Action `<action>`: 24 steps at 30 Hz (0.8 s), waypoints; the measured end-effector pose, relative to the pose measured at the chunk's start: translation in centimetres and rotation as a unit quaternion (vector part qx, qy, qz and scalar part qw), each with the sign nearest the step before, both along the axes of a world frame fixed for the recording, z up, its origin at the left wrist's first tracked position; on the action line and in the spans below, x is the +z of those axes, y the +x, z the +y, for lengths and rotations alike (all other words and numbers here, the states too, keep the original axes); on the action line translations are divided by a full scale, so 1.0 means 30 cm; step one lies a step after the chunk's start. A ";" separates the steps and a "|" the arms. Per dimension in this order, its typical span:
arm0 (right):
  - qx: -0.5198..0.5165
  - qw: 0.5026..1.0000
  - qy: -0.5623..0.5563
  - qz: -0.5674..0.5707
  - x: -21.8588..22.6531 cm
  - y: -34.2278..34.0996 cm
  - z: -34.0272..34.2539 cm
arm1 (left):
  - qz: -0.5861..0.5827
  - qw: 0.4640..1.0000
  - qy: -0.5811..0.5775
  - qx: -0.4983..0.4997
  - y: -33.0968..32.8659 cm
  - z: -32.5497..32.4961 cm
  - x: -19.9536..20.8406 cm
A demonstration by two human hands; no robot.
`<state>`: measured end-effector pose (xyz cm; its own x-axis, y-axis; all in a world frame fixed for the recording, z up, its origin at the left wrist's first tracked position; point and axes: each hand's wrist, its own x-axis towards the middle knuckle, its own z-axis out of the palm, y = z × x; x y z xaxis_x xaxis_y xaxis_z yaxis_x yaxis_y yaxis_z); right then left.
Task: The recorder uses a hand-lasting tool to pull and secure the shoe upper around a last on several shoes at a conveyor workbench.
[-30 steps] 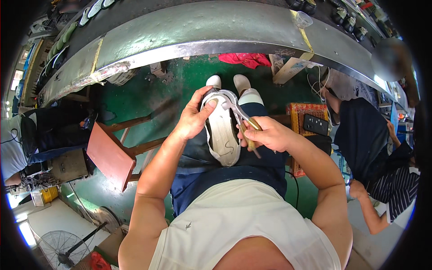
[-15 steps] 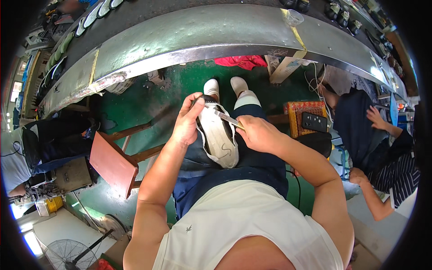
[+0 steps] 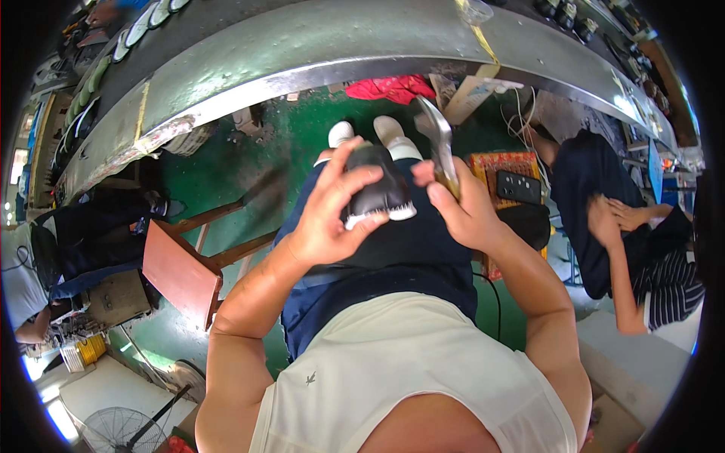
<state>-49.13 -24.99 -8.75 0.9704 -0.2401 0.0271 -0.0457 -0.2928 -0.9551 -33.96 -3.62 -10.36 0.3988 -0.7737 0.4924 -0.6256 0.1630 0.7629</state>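
My left hand (image 3: pixel 336 200) is closed around a black shoe upper (image 3: pixel 384 185) stretched over a form, held above my lap. Its rounded black end is turned toward me, and a ragged white edge shows along the bottom between thumb and fingers. To its right, my right hand (image 3: pixel 464 200) grips metal pincers (image 3: pixel 436 128) by their olive handle. The shiny head points up and away from me, apart from the shoe. Motion blurs some of the right fingers.
A long metal-edged workbench (image 3: pixel 302 57) crosses ahead, with shoes at both ends. On my left stands a reddish-brown stool (image 3: pixel 181 272). A black phone (image 3: pixel 519 187) lies on a patterned seat (image 3: pixel 502 162) at right, near a seated person in dark trousers (image 3: pixel 593 204). Red cloth (image 3: pixel 389 88) lies under the bench.
The shoe has turned from its pale sole to its black upper, with my left hand regripping it. The pincers have left the sole and swung up to the right. The neighbour's hands have come together.
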 end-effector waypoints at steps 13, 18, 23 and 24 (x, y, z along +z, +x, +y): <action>0.090 0.950 -0.060 -0.293 -0.181 0.052 0.061 | -0.155 0.984 -0.036 0.078 -0.188 0.056 -0.188; 0.172 0.968 0.024 -0.181 -0.248 0.119 0.032 | -0.147 0.983 -0.050 0.099 -0.187 0.060 -0.198; 0.171 0.962 0.090 -0.192 -0.255 0.172 0.076 | -0.163 0.975 -0.044 0.145 -0.196 0.068 -0.206; 0.162 0.967 0.090 -0.175 -0.255 0.175 0.081 | -0.167 0.972 -0.040 0.158 -0.199 0.069 -0.206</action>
